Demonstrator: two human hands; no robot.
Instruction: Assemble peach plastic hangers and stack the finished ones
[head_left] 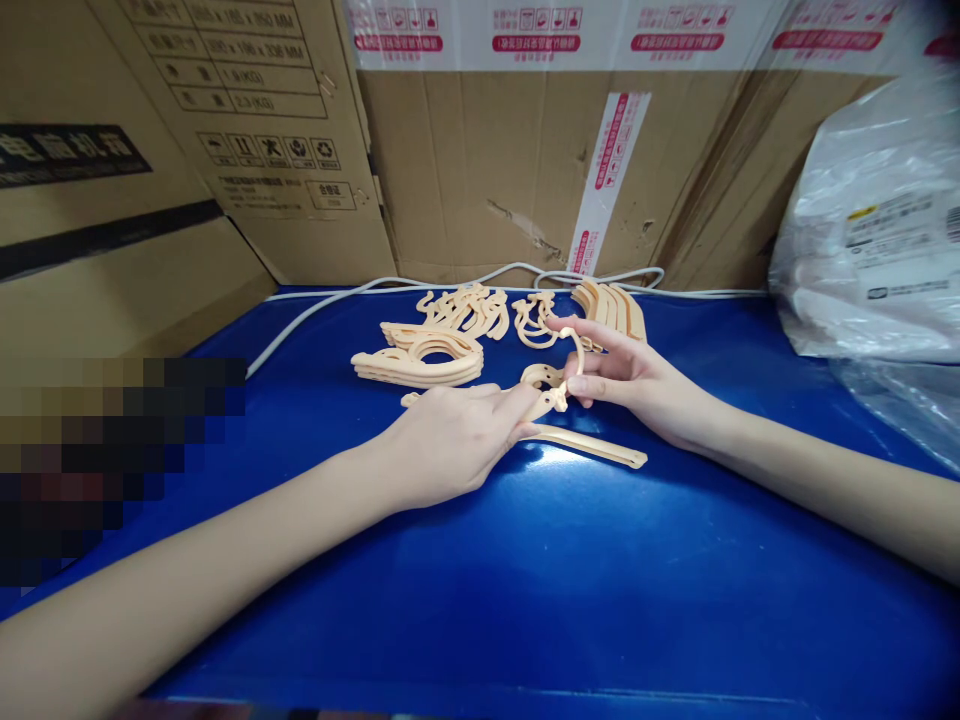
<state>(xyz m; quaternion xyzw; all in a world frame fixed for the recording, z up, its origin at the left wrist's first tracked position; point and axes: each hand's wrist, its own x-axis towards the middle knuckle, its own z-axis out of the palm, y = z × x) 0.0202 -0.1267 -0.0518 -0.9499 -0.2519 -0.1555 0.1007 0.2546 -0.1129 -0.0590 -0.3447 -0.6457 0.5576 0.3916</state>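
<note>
My left hand [457,440] is closed around beige plastic clothes hanger parts, a rounded body [538,376] with a hole and a long arm [592,443] that sticks out to the right. A curved beige hanger hook [580,352] is pinched between thumb and fingers of my right hand [645,385]. The hook's lower end meets the body near my left fingertips; whether the two are joined I cannot tell. Behind my left hand lies a stack of hanger pieces [416,372] with a round opening.
At the table's back lie a pile of hooks [469,312], several loose hooks [531,325] and curved arms [613,308]. A white cable [322,305] runs along the back of the blue table [525,600]. Cardboard boxes [480,170] stand behind; a plastic-wrapped package [862,230] is at right.
</note>
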